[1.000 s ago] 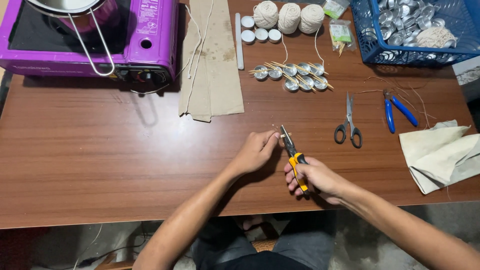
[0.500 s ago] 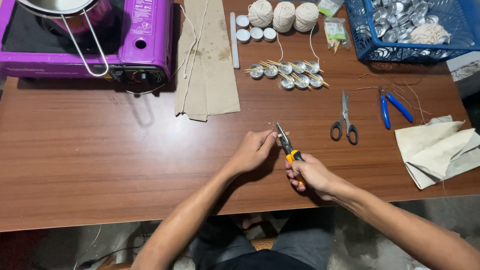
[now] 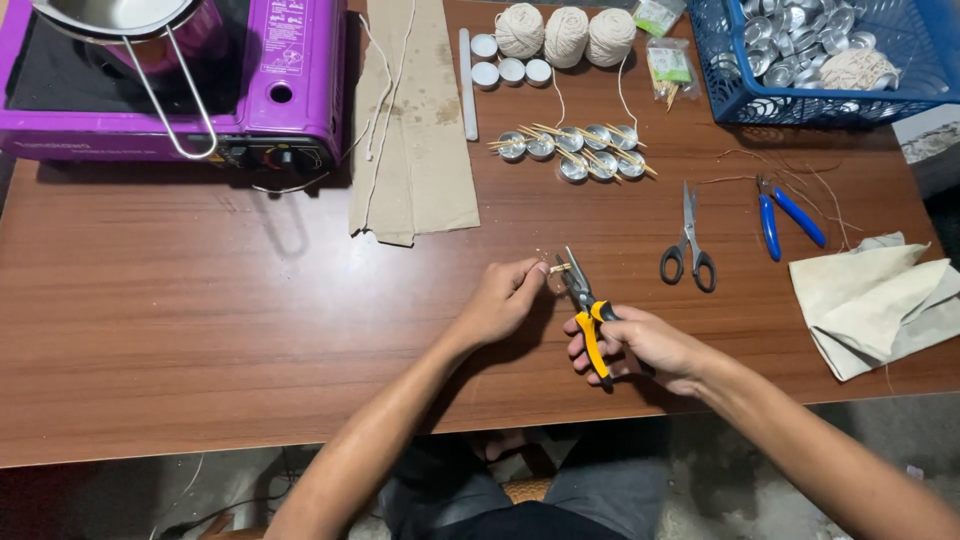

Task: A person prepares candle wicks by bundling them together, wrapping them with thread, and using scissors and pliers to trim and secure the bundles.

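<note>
Wick piece, short and pale, above the table centre, pinched in left hand fingertips and clamped at its other end by yellow-handled pliers. Right hand: closed around pliers handles. Further right: black scissors, blue pliers, folded cloth.

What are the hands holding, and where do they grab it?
The right hand grips the pliers by their yellow-black handles. The left hand pinches a small wick piece at its end.

Three twine balls; three white candles; one scissors; two pliers.
</note>
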